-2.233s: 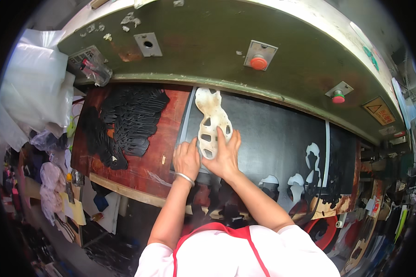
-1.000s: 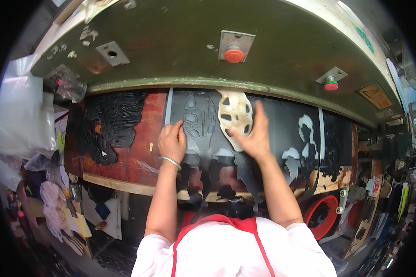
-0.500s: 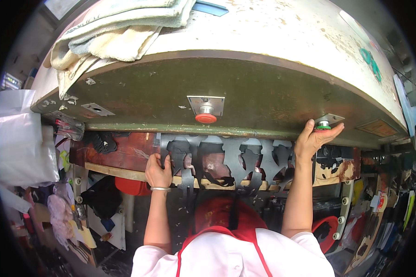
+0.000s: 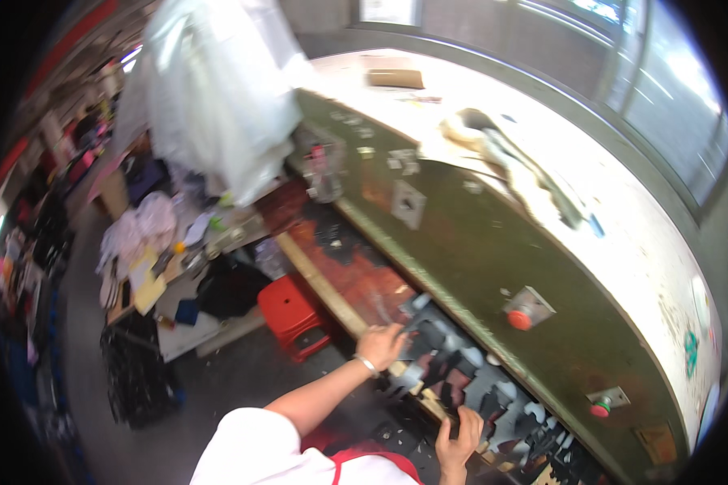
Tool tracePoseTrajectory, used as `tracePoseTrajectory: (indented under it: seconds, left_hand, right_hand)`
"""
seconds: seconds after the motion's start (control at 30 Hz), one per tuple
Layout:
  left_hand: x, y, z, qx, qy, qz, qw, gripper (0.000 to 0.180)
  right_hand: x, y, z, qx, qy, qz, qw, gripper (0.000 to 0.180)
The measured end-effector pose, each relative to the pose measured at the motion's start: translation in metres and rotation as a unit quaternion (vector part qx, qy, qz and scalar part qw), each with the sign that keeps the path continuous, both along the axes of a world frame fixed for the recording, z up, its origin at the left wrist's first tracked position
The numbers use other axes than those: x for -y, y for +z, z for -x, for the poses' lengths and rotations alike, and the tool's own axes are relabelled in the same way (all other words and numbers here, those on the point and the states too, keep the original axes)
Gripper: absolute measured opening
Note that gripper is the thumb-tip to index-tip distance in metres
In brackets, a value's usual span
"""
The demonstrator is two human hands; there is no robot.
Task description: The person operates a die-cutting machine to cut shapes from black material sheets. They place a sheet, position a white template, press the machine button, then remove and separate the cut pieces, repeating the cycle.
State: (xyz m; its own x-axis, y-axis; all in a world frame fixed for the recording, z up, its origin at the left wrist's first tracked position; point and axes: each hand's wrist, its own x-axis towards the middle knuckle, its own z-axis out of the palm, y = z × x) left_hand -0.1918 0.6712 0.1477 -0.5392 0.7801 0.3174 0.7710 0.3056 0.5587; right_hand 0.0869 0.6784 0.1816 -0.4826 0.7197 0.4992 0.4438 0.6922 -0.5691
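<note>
A dark sheet full of cut-out gaps lies on the reddish-brown board, under the machine's green front panel. My left hand, with a pale bangle at the wrist, has its fingers closed on the left end of this sheet. Lower down, my right hand hovers at the board's near edge with its fingers apart, and I see nothing in it. A red mushroom button juts from the panel, and a second button sits farther right. Motion blurs some of the detail.
Clear plastic sheeting hangs at the back left. A red plastic stool stands left of the board. Cloths lie on the machine's white top. Beyond the stool is a cluttered low table beside a black bag.
The view has swung to the left and tilted. My right hand has left the button at the right and come down toward the board's near edge. My left hand is still at the sheet.
</note>
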Motion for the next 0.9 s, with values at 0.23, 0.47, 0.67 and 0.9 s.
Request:
tracePoseTrajectory:
  seconds: [0.23, 0.47, 0.67, 0.9]
  left_hand:
    - [0.074, 0.007, 0.004, 0.022, -0.186, -0.063, 0.980, 0.063]
    - [0.279, -0.030, 0.043, 0.309, -0.373, 0.285, 0.827, 0.045]
    - [0.421, -0.098, 0.077, 0.534, -0.105, 0.194, 0.816, 0.049]
    - [0.476, -0.114, 0.071, 0.493, 0.109, 0.153, 0.850, 0.037]
  right_hand:
    - [0.018, 0.000, 0.028, 0.077, -0.088, 0.038, 0.992, 0.043]
    - [0.048, 0.008, 0.054, 0.154, -0.199, -0.009, 0.968, 0.057]
    - [0.056, 0.015, 0.099, 0.175, -0.287, -0.293, 0.895, 0.068]
    - [0.067, -0.010, 0.236, 0.184, 0.010, -0.052, 0.981, 0.056]
